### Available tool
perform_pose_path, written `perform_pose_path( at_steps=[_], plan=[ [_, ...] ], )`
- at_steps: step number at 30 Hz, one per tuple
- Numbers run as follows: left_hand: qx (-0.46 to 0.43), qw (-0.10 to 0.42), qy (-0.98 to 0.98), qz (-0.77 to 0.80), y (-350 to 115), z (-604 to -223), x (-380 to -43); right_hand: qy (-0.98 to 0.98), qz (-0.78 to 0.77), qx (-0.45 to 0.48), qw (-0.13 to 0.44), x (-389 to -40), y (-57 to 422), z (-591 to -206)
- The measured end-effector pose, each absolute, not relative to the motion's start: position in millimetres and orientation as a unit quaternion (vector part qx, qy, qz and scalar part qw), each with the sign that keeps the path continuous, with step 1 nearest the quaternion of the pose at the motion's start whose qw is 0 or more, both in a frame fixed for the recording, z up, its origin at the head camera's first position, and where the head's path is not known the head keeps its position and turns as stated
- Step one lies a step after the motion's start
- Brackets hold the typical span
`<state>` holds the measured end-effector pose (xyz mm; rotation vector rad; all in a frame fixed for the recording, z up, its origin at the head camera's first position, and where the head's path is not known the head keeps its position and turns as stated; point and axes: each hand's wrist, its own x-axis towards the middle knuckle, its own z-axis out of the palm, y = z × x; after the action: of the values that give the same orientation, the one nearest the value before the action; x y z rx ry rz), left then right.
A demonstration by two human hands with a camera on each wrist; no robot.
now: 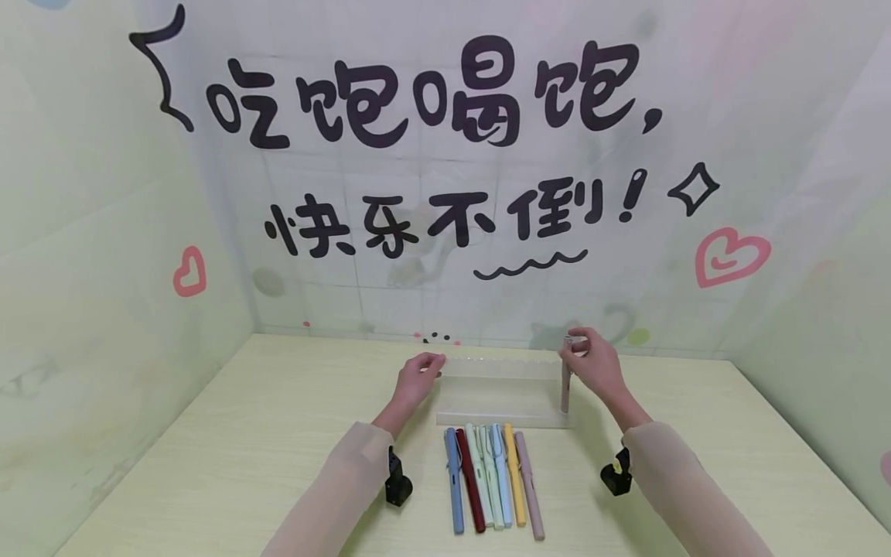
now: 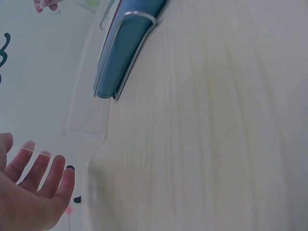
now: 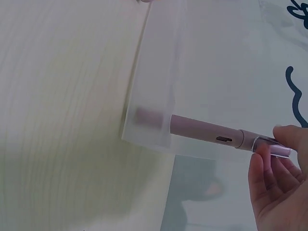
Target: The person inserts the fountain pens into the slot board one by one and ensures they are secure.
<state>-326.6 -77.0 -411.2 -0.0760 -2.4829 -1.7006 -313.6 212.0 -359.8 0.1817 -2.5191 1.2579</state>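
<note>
A clear plastic pen rack [image 1: 501, 420] stands near the back of the table, with a scalloped upper strip and a frosted lower trough. My right hand [image 1: 592, 360] pinches the clipped cap of a mauve pen [image 3: 204, 131] between thumb and fingers. That pen stands upright at the rack's right end, its lower end showing blurred through the trough wall. At the rack's upper left corner, my left hand [image 1: 419, 377] holds the edge by the fingertips. The left wrist view shows the fingers of that hand [image 2: 36, 192] gently bent, beside the rack's end.
In front of the rack lie several capped pens side by side: blue [image 1: 455, 480], dark red [image 1: 471, 483], pale green, light blue, yellow [image 1: 515, 476] and mauve [image 1: 530, 487]. A printed cloth wall [image 1: 390, 309] rises right behind the table [image 1: 292, 433], and more cloth hangs on both sides.
</note>
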Motion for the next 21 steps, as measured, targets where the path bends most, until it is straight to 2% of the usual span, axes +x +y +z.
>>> perform_pose_path(
  at_steps=[9,21],
  plan=[
    [-0.033,0.066,-0.823,-0.564,-78,-412,-327,-0.895,0.389,0.077,0.205,-319,210,-368],
    [-0.025,0.062,-0.823,-0.564,-77,-411,-327,-0.897,0.383,0.072,0.207,-325,214,-371]
  ],
)
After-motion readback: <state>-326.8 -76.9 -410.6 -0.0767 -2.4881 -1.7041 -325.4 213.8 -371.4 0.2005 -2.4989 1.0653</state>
